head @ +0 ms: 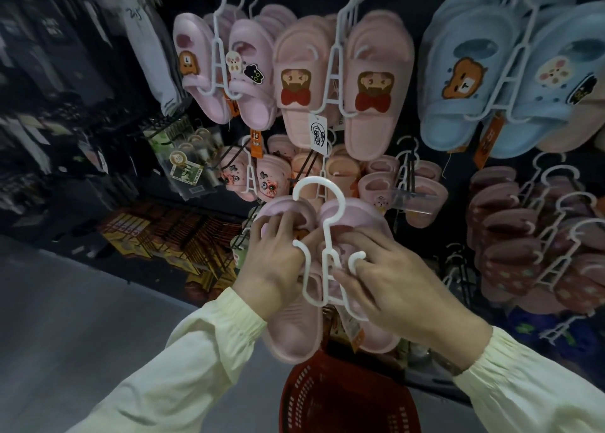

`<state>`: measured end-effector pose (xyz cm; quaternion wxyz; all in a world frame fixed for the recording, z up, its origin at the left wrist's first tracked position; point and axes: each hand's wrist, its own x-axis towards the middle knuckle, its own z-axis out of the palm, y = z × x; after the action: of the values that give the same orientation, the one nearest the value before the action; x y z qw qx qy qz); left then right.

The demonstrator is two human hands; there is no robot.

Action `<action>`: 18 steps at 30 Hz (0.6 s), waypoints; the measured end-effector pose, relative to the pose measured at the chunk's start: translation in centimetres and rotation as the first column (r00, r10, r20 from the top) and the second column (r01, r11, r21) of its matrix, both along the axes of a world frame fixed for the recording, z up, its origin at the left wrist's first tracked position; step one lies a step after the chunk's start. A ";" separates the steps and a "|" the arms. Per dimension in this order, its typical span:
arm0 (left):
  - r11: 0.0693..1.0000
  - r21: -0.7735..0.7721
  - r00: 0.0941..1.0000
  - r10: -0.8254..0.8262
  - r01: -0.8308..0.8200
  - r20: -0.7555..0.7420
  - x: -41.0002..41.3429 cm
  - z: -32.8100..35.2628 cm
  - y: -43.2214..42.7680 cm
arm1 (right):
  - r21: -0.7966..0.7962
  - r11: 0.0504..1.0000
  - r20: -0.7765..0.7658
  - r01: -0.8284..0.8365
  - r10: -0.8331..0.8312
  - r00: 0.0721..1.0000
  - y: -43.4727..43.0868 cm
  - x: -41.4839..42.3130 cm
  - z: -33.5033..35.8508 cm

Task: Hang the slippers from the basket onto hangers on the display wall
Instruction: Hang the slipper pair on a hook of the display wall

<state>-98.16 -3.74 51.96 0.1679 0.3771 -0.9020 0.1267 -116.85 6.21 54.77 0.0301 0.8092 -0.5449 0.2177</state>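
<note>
the pair of pink slippers point(291, 331) is held up in the air in front of the display wall point(422, 7), above the red basket point(314, 396), with the white hanger point(326, 259) lying across their upper side. the left hand point(273, 262) has its fingers curled over the band of the left slipper, beside the hanger's left prong. the right hand point(396, 288) is clasped on the hanger, one finger hooked into the right prong and the thumb against the stem. the hanger's long axis runs upright, away from the person, its open hook uppermost and above both hands, which sit level on either side of the stem. the likely next move is to seat the slippers, then lift the hook to a peg. i cannot tell which peg is free.
</note>
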 end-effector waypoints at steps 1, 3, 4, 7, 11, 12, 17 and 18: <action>1.000 -0.008 1.000 0.000 0.000 -0.002 0.1 0.0 0.1 | 0.003 1.000 0.011 0.000 0.000 1.000 0.1 0.1 0.1; 1.000 -0.028 1.000 -0.005 0.005 -0.015 0.3 0.0 0.2 | 0.035 0.999 0.040 -0.004 0.003 0.999 0.4 0.5 0.2; 0.999 -0.034 1.000 -0.008 0.007 -0.018 0.3 0.0 0.3 | 0.057 0.998 0.055 -0.006 0.003 0.998 0.5 0.5 0.2; 0.999 -0.038 1.000 -0.009 0.008 -0.024 0.4 0.3 0.6 | 0.115 0.993 0.121 -0.010 -0.004 0.993 0.1 0.3 0.0; 0.999 0.006 0.996 -0.049 0.050 -0.074 0.6 0.5 1.4 | 0.126 0.992 0.187 0.015 -0.039 0.982 -0.5 -0.4 -0.5; 0.998 0.019 0.997 -0.050 0.051 -0.060 0.7 0.5 1.5 | 0.116 0.993 0.187 0.037 -0.059 0.981 -0.5 -0.5 -0.6; 0.996 0.051 0.997 -0.070 0.070 -0.020 0.4 0.2 2.0 | 0.109 0.990 0.334 0.089 -0.120 0.935 0.0 -0.4 -1.1; 0.995 0.060 0.996 -0.083 0.084 -0.022 0.4 0.2 2.3 | 0.101 0.990 0.369 0.101 -0.131 0.920 0.1 -0.3 -1.2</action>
<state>-97.80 -1.47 52.19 0.1703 0.3451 -0.9188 0.0882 -117.18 6.35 53.56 -0.0941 0.7196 -0.5959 0.3439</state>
